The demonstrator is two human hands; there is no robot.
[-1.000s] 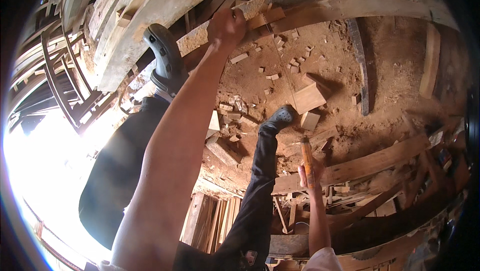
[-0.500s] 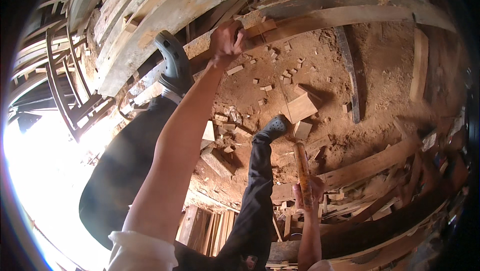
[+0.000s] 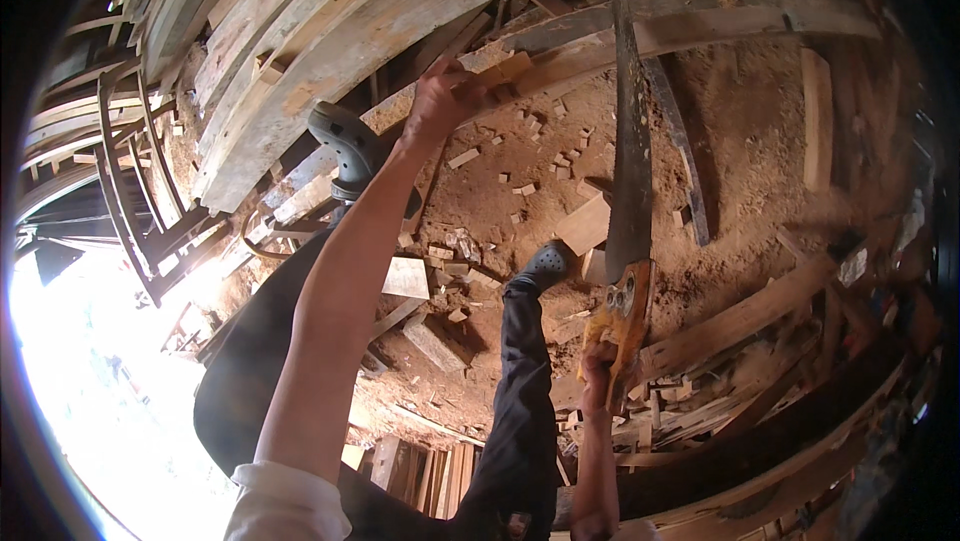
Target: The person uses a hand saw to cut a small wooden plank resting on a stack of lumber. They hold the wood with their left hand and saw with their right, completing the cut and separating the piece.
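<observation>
My right hand [image 3: 600, 371] grips the worn yellow-orange handle of a handsaw [image 3: 630, 161]. Its long dark blade points away from me, flat side in view, above the ground and clear of the wood near my left hand. Farther off, my left hand [image 3: 437, 106] is closed at the end of a short wooden strip [image 3: 505, 71], which lies along a long timber; its fingers are partly hidden. One clog [image 3: 345, 141] rests up on the timber beside my left forearm. The other clog [image 3: 548, 266] stands on the dusty floor, next to a pale wood block [image 3: 585, 224].
Small offcuts [image 3: 525, 189] litter the sawdust-covered ground [image 3: 740, 191]. Large curved planks [image 3: 330, 31] are stacked at the far left, beside a dark wooden frame [image 3: 125, 181]. A dark narrow board [image 3: 683, 156] lies right of the blade. Timber heaps line the near right.
The saw has swung up and turned, so its whole blade now shows instead of mainly its handle edge-on. My left hand stays by the wooden strip as the view shifts slightly.
</observation>
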